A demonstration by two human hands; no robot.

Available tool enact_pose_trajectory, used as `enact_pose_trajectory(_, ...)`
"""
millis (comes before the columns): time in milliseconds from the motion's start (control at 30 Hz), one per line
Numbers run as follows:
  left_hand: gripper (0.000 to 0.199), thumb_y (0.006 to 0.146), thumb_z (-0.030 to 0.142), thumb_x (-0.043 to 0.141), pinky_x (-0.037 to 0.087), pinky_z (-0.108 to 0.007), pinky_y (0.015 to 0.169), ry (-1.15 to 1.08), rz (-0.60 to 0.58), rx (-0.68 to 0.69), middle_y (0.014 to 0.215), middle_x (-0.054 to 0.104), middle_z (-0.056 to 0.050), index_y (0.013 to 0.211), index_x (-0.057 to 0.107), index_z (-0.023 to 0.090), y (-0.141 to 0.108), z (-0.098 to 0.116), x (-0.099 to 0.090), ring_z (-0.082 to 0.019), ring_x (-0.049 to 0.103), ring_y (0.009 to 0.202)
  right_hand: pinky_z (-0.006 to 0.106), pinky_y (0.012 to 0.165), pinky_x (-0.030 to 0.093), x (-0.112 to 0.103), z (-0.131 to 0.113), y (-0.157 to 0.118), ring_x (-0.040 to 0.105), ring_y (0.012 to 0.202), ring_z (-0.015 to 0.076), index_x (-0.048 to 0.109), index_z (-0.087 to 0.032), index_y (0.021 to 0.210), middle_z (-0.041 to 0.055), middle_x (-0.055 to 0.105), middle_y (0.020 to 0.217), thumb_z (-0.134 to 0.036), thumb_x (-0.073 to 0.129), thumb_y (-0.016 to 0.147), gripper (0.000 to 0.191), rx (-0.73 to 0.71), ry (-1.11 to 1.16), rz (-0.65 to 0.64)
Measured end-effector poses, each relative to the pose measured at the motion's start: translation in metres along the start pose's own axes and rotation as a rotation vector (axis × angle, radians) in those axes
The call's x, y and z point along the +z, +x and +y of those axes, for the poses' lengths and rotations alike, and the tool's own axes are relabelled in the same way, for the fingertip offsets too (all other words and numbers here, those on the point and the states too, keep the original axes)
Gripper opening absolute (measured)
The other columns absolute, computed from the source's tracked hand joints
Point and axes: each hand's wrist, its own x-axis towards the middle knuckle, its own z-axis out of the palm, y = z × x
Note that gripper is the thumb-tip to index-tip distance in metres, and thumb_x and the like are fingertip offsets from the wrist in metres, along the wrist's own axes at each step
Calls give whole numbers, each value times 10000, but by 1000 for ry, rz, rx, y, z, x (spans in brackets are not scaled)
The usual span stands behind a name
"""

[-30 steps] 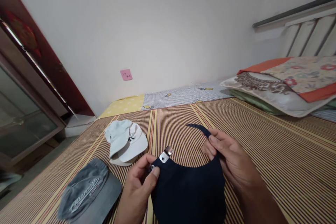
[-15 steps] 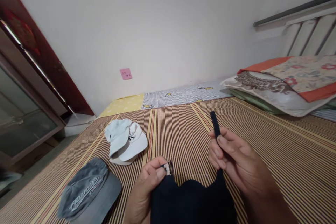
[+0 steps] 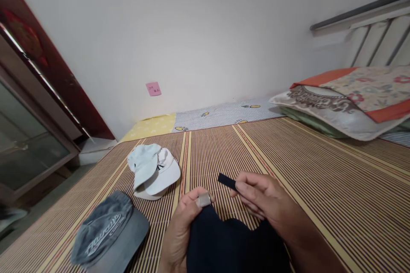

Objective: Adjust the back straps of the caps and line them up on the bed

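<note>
A dark navy cap [image 3: 237,245] is in front of me at the bottom of the view, its back opening facing away from me. My left hand [image 3: 182,228] pinches the cap's edge at a silver metal buckle [image 3: 204,199]. Between thumb and fingers, my right hand [image 3: 267,196] grips the cap's dark strap [image 3: 226,181]. The strap's free end points left toward the buckle, with a gap between them. The lower part of the cap is cut off by the frame.
A grey cap [image 3: 105,230] with white lettering lies left of my hands. Beyond it sit a pale cap [image 3: 144,160] and a white cap [image 3: 166,177], overlapping. A striped mat [image 3: 208,153] covers the bed. Pillows [image 3: 339,111] are stacked at the right, beside the wall.
My right hand has moved left and slightly down with the strap, whose end has swung from upright toward the buckle. The buckle in my left hand has turned and shows its flat face.
</note>
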Motion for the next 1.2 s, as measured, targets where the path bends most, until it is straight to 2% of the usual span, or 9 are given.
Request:
enact_pose_trajectory(133,486,477,537,951,409,-162,555,8,16,32,633,685,-29,716,780,149,1,-4,-1,-82,548,555,177,414,224,1,-2,0,286,471,56,658,-177,820,-81,347,554,-495,629,950,345,-9,-3,3)
enact_pose_trajectory(267,421,514,466,951,434,-174,551,-62,84,35,633,675,-7,733,774,154,3,-5,-3,-85,559,543,183,422,235,0,1,4,295,472,55,653,-184,877,-86,361,572,-462,648,941,286,-2,-17,34)
enact_pose_trajectory(367,374,543,415,941,495,-207,634,-64,136,68,673,699,-7,753,764,161,6,-4,-12,-117,615,601,193,438,271,-3,6,9,337,470,56,632,-186,868,-77,438,586,-445,644,939,269,5,-33,82)
enact_pose_trajectory(533,358,561,408,926,496,-261,632,-66,150,74,593,643,1,708,720,154,11,-5,-18,-140,600,567,213,455,253,-4,7,14,371,494,55,611,-180,842,-30,583,702,-419,631,941,260,-20,-74,127)
enact_pose_trajectory(700,380,541,440,927,485,-272,665,-85,102,94,565,553,20,657,675,181,9,-7,-10,-171,609,661,226,469,246,1,3,9,345,486,61,611,-184,825,-55,520,634,-383,631,940,230,-17,-91,83)
enact_pose_trajectory(900,348,618,427,906,458,-239,663,-143,0,95,610,559,44,739,688,183,2,-6,-5,-94,525,560,220,469,251,11,-5,3,359,488,63,585,-189,779,-50,537,623,-390,635,935,260,-21,-68,24)
enact_pose_trajectory(1000,368,617,438,913,431,-204,634,-97,14,90,600,575,45,736,687,173,1,-4,-2,-75,492,545,219,465,274,15,-9,2,379,490,70,593,-189,774,-43,544,611,-380,625,931,249,-28,-104,-2)
enact_pose_trajectory(1200,415,607,504,910,378,-183,563,-6,53,64,647,670,-9,722,706,160,-6,3,12,-97,560,584,229,463,295,18,-8,1,411,493,83,596,-199,766,-33,548,607,-376,621,917,234,-34,-151,9)
